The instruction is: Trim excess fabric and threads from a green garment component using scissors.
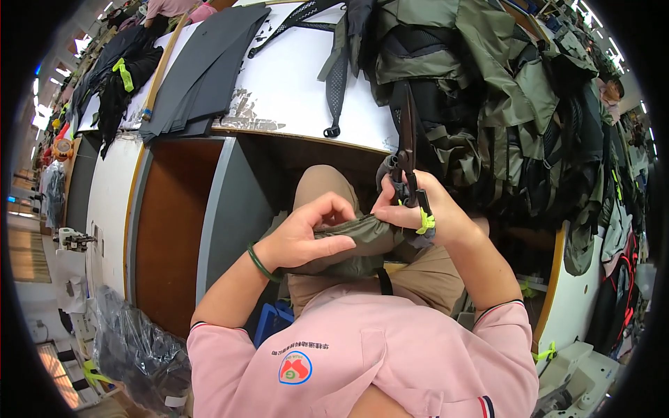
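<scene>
A piece of olive-green fabric (362,230) lies across my lap, its gathered upper edge stretched between both hands. My left hand (306,233) has its fingers curled behind that edge, and the thumb lies along the front. Large dark scissors (406,132) are held in my right hand (428,205), blades pointing away from me toward the table. A bright yellow-green strip (426,221) is tied round their handle. The right thumb and a finger of the same hand also pinch the fabric's edge. Grey wrapping covers part of the scissor handles; the right palm is hidden.
Olive and black backpack pieces (481,90) heap over the table's right side and hang down its front. Stacked dark grey sheets (202,70) and a black mesh strap (336,90) lie on the white tabletop (293,76). Grey cabinet panels (216,209) stand left of my legs.
</scene>
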{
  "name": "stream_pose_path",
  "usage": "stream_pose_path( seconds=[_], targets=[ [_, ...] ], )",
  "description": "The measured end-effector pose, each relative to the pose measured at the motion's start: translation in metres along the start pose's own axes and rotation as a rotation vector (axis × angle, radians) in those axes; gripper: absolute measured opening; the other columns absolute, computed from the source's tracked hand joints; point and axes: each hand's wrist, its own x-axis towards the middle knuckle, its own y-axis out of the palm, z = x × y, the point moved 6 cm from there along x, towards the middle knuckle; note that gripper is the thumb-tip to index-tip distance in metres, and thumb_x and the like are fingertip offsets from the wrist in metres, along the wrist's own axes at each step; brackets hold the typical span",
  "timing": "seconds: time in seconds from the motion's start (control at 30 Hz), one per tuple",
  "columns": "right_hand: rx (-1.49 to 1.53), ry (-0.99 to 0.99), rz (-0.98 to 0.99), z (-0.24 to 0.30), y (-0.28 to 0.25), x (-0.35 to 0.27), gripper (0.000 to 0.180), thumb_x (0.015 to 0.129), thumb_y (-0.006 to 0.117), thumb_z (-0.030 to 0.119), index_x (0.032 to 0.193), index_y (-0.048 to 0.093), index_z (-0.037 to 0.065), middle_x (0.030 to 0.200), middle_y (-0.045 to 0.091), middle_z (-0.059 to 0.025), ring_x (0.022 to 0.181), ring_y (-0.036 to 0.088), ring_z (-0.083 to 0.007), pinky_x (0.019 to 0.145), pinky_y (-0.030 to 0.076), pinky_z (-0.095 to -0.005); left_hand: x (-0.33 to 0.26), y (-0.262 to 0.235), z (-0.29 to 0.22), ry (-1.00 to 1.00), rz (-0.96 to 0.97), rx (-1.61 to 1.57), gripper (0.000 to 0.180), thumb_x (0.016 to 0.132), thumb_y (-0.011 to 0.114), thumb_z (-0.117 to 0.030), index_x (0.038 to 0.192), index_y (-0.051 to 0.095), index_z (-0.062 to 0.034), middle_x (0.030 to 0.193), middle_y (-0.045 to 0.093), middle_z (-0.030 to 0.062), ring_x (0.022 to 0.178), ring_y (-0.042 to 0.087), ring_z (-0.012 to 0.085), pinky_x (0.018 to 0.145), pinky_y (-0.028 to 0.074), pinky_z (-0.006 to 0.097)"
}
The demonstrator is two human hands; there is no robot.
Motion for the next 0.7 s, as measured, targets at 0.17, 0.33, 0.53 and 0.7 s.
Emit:
stream_pose_path(
  seconds=[0.17,0.33,0.53,0.7],
  targets=[
    [0.150,-0.041,-0.197,-0.006,-0.009,-0.006,0.020,0.077,0.070,-0.004,0.084,0.053,0.005,0.080,0.066,-0.0070,0.077,0.068,-0.0165,0.071,0.054,-0.0279,0.002,0.007,0.008,-0.019,-0.006,-0.047,0.019,0.090,0.068,-0.005,0.107,0.060,-0.0042,0.095,0.059,-0.0013,0.087,0.055,0.0054,0.077,0.046,0.022],
    [-0.129,-0.170,-0.283,-0.002,-0.042,-0.025,0.018,0.082,0.070,0.000,0.087,0.052,0.003,0.077,0.062,-0.0056,0.071,0.063,-0.0122,0.066,0.052,-0.0263,-0.007,0.010,-0.007,0.348,-0.122,0.538,0.021,0.079,0.071,0.002,0.097,0.069,-0.0084,0.083,0.060,0.0026,0.073,0.058,0.0138,0.064,0.047,0.027],
    [-1.232,-0.384,-0.181,0.022,-0.053,-0.063,0.060,0.054,0.092,0.039,0.088,0.056,0.004,0.074,0.057,-0.0060,0.067,0.058,-0.0252,0.069,0.045,-0.0355,-0.023,0.021,-0.016,0.570,-0.226,0.960,0.027,0.073,0.073,-0.002,0.096,0.074,-0.0156,0.074,0.051,0.0020,0.056,0.054,0.0177,0.048,0.043,0.029],
    [-1.481,-0.473,-0.181,0.023,-0.060,-0.080,0.052,0.053,0.089,0.032,0.084,0.055,0.007,0.072,0.055,-0.0046,0.070,0.059,-0.0244,0.072,0.045,-0.0365,-0.022,0.025,-0.015,0.633,-0.199,1.006,0.025,0.073,0.073,-0.005,0.096,0.074,-0.0147,0.073,0.050,0.0016,0.054,0.053,0.0166,0.047,0.043,0.029]
  ],
)
